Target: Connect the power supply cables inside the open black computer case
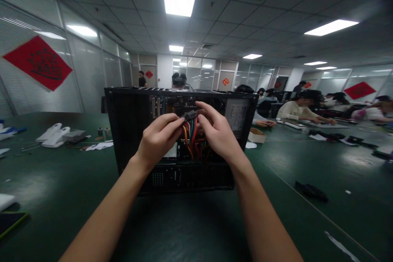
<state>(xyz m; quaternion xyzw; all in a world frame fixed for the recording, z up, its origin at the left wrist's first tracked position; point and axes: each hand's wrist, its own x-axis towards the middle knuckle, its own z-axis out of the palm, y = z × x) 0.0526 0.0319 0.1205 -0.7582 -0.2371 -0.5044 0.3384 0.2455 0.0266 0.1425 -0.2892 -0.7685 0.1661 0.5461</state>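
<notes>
In front of me a black computer case [130, 131] stands on the green table, its side open toward me. Inside it show a motherboard with slots [156, 107] and, at the upper right, a power supply with a label [236, 115]. Between my hands is a black multi-pin power connector [190, 115], with a bundle of coloured wires [193, 135] hanging from it into the case. My left hand [161, 133] pinches the connector from the left. My right hand [216, 129] is at its right side, thumb against the wires and index finger stretched toward the board.
On the green table [184, 229], white gloves [55, 135] and a grey box [74, 136] lie to the left. A small cardboard box [257, 136] sits right of the case. A dark cloth-like item [311, 191] lies further right. Several people sit along the table.
</notes>
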